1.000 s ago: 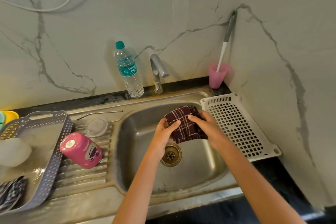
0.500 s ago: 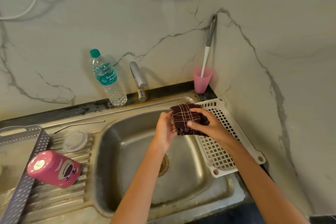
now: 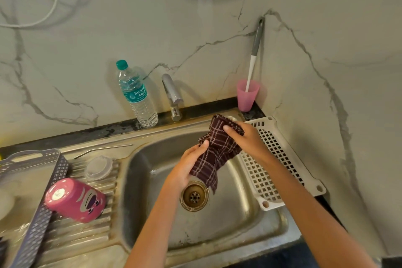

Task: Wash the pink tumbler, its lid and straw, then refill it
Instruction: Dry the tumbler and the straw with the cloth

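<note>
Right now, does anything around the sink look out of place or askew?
The pink tumbler lies tipped on the draining board, leaning against the grey basket, not standing. Its lid and straw lie loose behind it. The left hand and right hand grip the checked cloth over the sink.

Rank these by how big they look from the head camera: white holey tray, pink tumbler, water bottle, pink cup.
White perforated plastic tray
Then pink cartoon tumbler and clear plastic water bottle: about alike, tumbler nearer
pink plastic cup smallest
</note>
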`<action>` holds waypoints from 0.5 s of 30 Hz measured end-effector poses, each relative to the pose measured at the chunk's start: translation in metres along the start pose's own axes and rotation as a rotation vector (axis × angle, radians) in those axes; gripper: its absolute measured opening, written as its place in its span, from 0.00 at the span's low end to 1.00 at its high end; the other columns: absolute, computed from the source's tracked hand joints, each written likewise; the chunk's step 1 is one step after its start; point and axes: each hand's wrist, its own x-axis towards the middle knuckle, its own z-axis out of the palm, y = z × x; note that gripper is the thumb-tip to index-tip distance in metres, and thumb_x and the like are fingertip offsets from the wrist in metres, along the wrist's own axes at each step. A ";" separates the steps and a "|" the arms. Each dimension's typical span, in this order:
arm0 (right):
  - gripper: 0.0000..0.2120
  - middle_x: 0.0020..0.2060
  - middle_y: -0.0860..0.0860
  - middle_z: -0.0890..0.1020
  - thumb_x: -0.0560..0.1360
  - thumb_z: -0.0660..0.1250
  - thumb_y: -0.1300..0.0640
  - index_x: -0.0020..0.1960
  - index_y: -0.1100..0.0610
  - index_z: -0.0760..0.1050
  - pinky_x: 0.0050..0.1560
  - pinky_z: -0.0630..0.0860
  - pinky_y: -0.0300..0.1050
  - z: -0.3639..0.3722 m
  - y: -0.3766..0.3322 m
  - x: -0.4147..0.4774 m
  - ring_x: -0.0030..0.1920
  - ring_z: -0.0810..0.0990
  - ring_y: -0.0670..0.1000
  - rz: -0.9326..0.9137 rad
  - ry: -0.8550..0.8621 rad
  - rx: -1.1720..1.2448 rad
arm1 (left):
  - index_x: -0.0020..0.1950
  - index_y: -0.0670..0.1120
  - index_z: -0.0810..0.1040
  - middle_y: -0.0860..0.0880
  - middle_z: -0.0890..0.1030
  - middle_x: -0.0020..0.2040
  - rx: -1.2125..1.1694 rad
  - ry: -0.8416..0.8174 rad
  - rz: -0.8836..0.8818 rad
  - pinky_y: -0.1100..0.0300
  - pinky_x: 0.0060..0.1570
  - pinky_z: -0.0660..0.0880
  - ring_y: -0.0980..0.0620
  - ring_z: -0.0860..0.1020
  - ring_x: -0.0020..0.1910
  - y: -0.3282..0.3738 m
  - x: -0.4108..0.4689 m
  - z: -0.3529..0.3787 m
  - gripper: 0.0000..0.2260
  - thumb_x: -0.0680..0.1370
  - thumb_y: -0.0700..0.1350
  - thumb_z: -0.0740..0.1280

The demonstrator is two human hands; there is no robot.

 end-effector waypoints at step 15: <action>0.36 0.58 0.63 0.80 0.74 0.61 0.33 0.66 0.62 0.67 0.56 0.78 0.57 0.021 0.020 -0.008 0.58 0.80 0.61 0.666 -0.183 0.851 | 0.62 0.50 0.78 0.46 0.84 0.56 -0.091 0.077 0.163 0.52 0.54 0.78 0.47 0.83 0.56 0.027 -0.016 -0.003 0.13 0.79 0.51 0.67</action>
